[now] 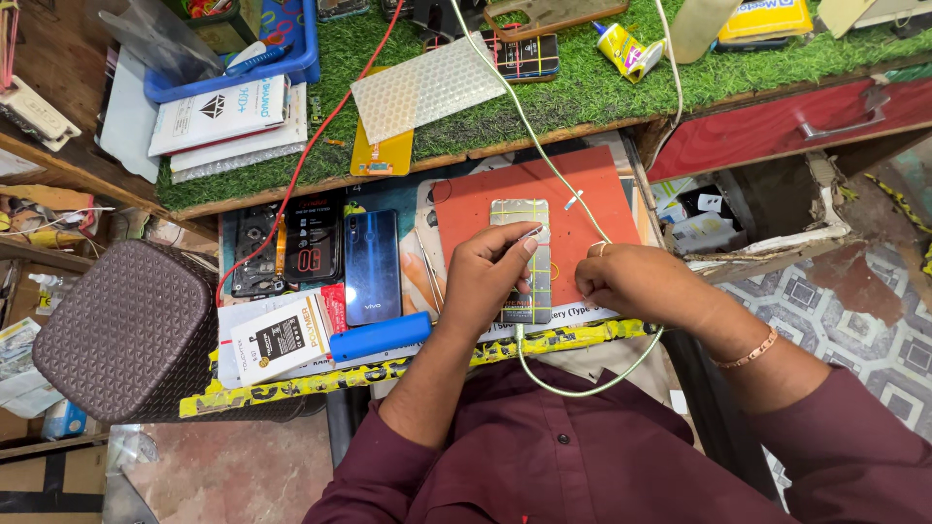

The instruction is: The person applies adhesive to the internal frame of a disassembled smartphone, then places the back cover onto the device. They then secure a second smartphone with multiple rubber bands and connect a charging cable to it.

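Observation:
An opened phone body (524, 254) with a silver battery lies on an orange-red mat (476, 209) in the middle of the bench. My left hand (488, 275) rests on its lower left and pinches a thin metal tool (530, 233) whose tip touches the battery. Just right of the phone, my right hand (636, 281) is closed on the white-green cable (549, 155) that runs down from the back of the bench. A ring shows on one finger and a bracelet (752, 354) on that wrist.
Left of the mat lie a blue phone back cover (372, 262), a black phone frame (257, 250), a blue cylinder (381, 336) and a small white box (277, 342). A brown textured stool (126, 330) stands at left. A red wire (311, 146) crosses the green turf shelf (582, 92).

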